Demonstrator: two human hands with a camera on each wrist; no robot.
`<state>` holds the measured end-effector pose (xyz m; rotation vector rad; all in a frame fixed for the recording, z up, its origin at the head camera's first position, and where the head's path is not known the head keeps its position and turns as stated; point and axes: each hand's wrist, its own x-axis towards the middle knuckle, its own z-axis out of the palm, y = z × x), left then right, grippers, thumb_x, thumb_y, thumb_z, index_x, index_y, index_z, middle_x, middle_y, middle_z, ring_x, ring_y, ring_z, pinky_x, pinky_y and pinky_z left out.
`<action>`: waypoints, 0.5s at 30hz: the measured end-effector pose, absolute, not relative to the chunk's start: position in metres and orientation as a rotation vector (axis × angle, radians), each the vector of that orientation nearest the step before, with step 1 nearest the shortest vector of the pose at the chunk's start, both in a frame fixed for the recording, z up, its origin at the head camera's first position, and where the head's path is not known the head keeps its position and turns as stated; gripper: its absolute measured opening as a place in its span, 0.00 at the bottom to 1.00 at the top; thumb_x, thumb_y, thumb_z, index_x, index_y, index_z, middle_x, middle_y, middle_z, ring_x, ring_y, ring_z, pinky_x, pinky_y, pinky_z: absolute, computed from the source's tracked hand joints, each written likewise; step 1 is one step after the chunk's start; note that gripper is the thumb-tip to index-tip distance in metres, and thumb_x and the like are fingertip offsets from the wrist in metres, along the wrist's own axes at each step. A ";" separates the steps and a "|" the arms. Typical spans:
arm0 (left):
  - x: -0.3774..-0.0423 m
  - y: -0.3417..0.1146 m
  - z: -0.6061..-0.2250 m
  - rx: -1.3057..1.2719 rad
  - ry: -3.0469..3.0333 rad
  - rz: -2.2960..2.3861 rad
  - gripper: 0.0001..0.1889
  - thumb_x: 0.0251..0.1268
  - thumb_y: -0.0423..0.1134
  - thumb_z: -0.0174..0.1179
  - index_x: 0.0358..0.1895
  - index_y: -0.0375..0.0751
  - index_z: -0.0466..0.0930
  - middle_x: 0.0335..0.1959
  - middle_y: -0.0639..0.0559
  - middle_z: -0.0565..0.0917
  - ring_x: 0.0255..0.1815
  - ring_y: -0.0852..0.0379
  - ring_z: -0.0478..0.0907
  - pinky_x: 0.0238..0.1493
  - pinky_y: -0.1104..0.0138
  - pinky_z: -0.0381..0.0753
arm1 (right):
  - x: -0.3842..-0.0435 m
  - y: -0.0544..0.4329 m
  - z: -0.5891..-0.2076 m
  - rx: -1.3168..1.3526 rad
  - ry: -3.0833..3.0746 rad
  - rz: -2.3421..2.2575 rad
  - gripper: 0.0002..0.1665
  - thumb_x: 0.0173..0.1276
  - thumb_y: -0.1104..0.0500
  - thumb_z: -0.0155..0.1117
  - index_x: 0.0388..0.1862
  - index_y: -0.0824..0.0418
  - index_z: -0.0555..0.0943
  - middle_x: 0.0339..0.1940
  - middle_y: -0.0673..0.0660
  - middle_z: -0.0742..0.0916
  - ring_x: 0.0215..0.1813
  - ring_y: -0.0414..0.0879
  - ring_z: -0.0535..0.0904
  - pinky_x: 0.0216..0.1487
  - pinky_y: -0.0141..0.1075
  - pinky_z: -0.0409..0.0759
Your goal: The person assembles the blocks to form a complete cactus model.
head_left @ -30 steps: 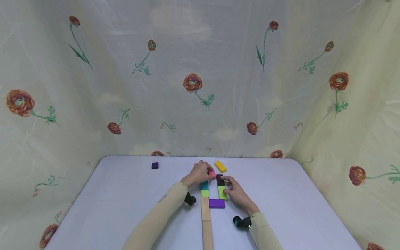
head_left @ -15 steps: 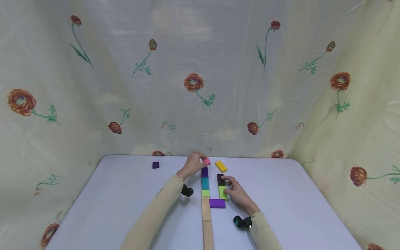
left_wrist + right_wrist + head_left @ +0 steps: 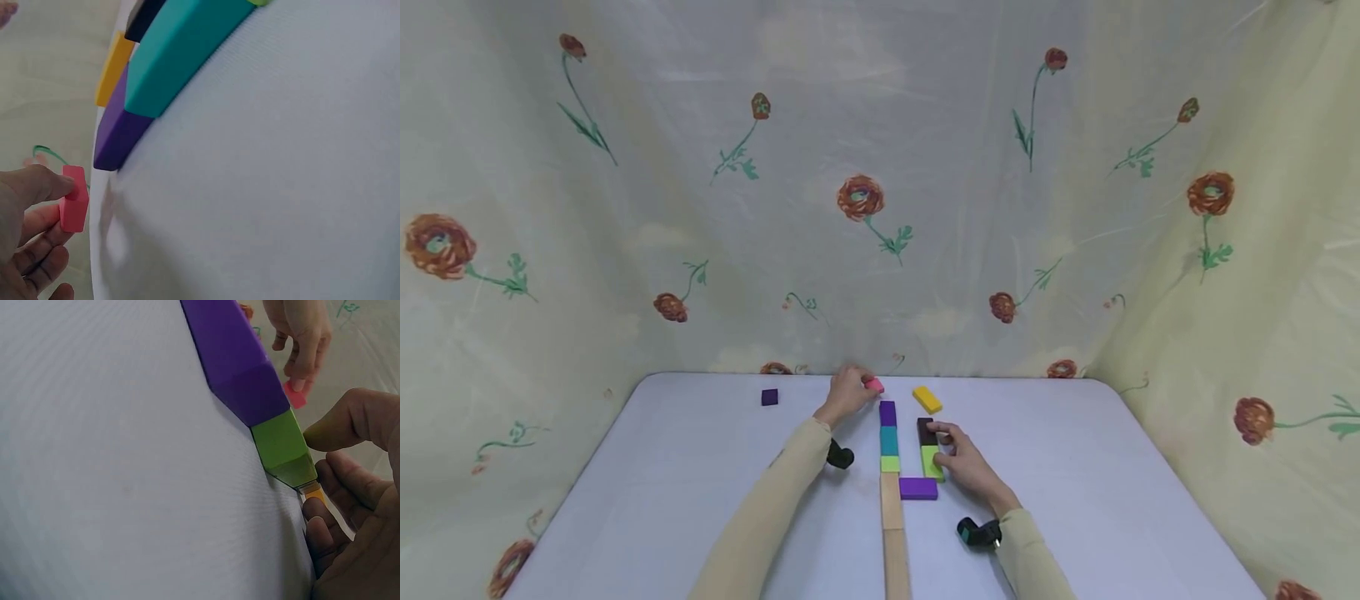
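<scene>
My left hand (image 3: 846, 393) pinches a small pink block (image 3: 874, 385) between thumb and fingers, near the table's far edge. In the left wrist view the pink block (image 3: 74, 206) is apart from the purple block (image 3: 119, 137) that ends the row. My right hand (image 3: 972, 468) rests beside the shorter line. Its thumb touches a lime-green block (image 3: 931, 463), and its index finger is at the dark block (image 3: 926, 430) beyond it. In the right wrist view the thumb lies against the green block (image 3: 282, 444), with the other fingers loosely bent; their exact contact is partly hidden.
A long row runs away from me: wooden blocks (image 3: 892, 502), a light green block (image 3: 890, 464), a teal block (image 3: 888, 441) and the purple one. Another purple block (image 3: 917, 489) lies crosswise. A yellow block (image 3: 927, 399) and a dark block (image 3: 770, 397) lie apart near the back.
The left hand has carried the pink block from beside the dark block, away and to the left past the row's far end, uncovering the purple end block. The right hand has stayed in place.
</scene>
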<state>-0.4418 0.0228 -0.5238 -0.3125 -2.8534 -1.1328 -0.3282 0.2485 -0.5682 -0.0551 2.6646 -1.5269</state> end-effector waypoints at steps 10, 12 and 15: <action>-0.445 0.013 -0.534 -0.354 -2.876 -0.992 0.13 0.60 0.38 0.66 0.45 0.34 0.84 0.40 0.45 0.80 0.48 0.49 0.70 0.55 0.52 0.69 | -0.328 0.246 -0.566 -0.070 2.661 -1.536 0.31 0.62 0.67 0.61 0.65 0.51 0.71 0.65 0.59 0.73 0.60 0.54 0.70 0.50 0.41 0.73; -0.444 0.012 -0.535 -0.331 -2.866 -1.027 0.14 0.61 0.40 0.66 0.45 0.34 0.83 0.40 0.44 0.80 0.49 0.49 0.70 0.55 0.53 0.68 | -0.328 0.246 -0.567 -0.070 2.665 -1.535 0.31 0.61 0.67 0.61 0.65 0.52 0.71 0.64 0.60 0.74 0.59 0.54 0.70 0.49 0.40 0.73; -0.444 0.011 -0.536 -0.271 -2.847 -1.108 0.15 0.61 0.42 0.65 0.45 0.34 0.82 0.40 0.45 0.79 0.46 0.49 0.71 0.54 0.55 0.68 | -0.328 0.247 -0.566 -0.067 2.668 -1.534 0.31 0.61 0.67 0.61 0.65 0.52 0.71 0.64 0.60 0.74 0.58 0.53 0.70 0.47 0.38 0.73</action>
